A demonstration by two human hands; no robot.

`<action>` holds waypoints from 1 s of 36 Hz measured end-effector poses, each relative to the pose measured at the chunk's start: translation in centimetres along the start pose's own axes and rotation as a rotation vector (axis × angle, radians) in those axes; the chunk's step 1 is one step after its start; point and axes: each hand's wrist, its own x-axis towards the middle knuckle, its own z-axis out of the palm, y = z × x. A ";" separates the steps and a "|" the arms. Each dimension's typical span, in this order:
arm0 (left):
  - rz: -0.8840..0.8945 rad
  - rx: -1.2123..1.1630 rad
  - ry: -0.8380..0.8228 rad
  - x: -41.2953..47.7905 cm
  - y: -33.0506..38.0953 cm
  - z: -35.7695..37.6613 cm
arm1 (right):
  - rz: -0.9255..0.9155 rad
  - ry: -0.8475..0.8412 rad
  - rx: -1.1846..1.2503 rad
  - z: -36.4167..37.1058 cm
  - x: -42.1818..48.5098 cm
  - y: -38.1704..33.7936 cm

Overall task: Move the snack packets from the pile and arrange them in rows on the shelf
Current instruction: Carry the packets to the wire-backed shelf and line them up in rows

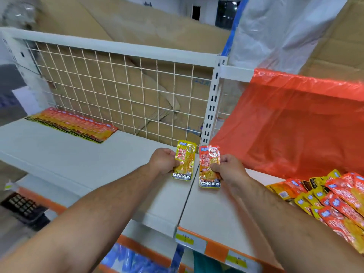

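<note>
Shelf [69, 154]: flat white painted metal boards, smooth, two sections meeting at a seam, backed by a white wire mesh panel [118, 91] with cardboard visible behind it. Orange plastic sheet [285, 125]: thin, glossy and creased, draped over the right section. Pile [334, 200]: many flat foil snack packets, red and yellow, lying loose and overlapping at the right edge of the right section. Finished row [72, 125]: packets overlapped like shingles along the back left of the shelf, against the mesh. Yellow packet [185, 162] and red packet [208, 168]: slim rectangular sachets, shiny and slightly crinkled, held upright side by side over the seam, just apart from each other. Left hand [162, 160]: fingers curled on the yellow packet's left edge. Right hand [229, 170]: thumb and fingers pinching the red packet's right side. Assessment: transfer step in progress, two packets lifted and awaiting placement, most of the pile remaining. The next move appears to call for carrying both leftward to the row and laying them flat, aligned and overlapped; slippery foil may slide.
</note>
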 end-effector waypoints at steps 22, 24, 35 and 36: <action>0.059 0.343 -0.076 14.2 -5.8 -18.8 | 0.077 0.124 -0.029 22.3 6.6 -4.3; 0.059 0.433 -0.095 15.2 -6.1 -19.8 | 0.082 0.145 -0.032 23.4 6.7 -4.7; 0.087 0.700 -0.035 18.1 -7.7 -21.2 | 0.109 0.156 -0.032 26.1 7.4 -5.3; 0.092 0.707 -0.033 18.2 -7.6 -21.2 | 0.106 0.154 -0.034 26.2 7.6 -5.4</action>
